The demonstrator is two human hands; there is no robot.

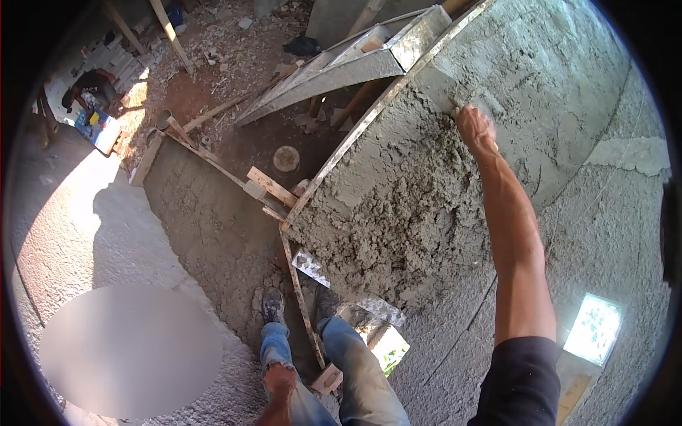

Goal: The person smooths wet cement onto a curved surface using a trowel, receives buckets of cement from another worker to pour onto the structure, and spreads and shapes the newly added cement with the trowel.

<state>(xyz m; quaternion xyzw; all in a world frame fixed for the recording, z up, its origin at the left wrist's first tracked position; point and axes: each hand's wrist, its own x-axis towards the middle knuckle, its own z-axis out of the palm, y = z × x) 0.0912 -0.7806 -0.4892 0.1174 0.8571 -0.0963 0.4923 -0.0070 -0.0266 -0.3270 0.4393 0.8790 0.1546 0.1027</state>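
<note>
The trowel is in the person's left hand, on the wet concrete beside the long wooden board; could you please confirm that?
Not quite: the head view shows the trowel in the right hand, while the left hand is down by the jeans. The trowel is indeed on the wet concrete beside the long wooden board.

Count, wearer: hands, 2 (right hand [474, 128], left hand [280, 380]); shoes [273, 305], 2. Tools: trowel [435, 86], 1, partly hidden. Timber: long edge boards [369, 126], 2; short wood blocks [272, 186], at least 2; slanting poles [170, 35] at upper left, 2. Other: curved form [323, 86], 1; round disc [286, 158], 1; pipe end [164, 119], 1; bright patches [594, 329] at lower right, 2; co-worker [92, 86], 1.
</note>
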